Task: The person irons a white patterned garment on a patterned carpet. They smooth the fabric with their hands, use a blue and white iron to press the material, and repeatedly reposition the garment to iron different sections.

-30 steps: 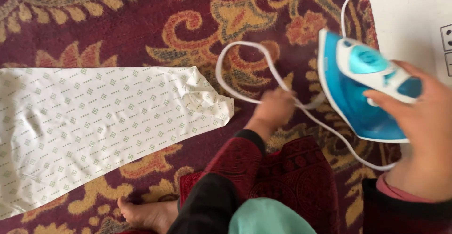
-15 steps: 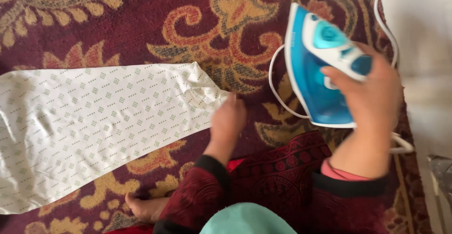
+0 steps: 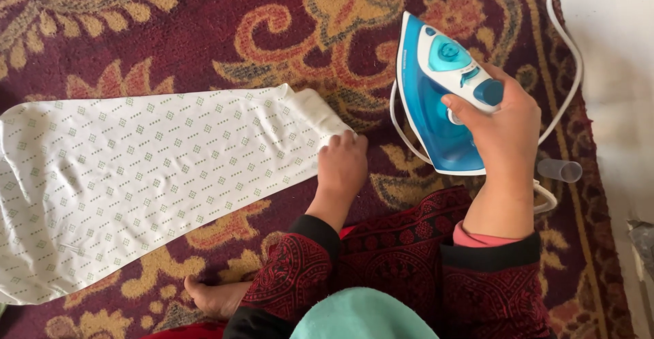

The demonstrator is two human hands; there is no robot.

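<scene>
She's brought the blue and white steam iron (image 3: 439, 100) in from the right, and her right hand (image 3: 501, 131) stays wrapped around its handle, holding it tilted above the carpet (image 3: 204, 32) just beside the cloth. Her left hand (image 3: 343, 165), which a moment ago was over by the white cord (image 3: 565, 46), has come across and now presses fingers-down on the near corner of the white patterned cloth (image 3: 150, 175), which looks flatter there than before. So the cord is out of the way behind the iron, a small clear cup (image 3: 560, 170) lies near her right wrist, and the cloth lies spread out and pinned at its end.
</scene>
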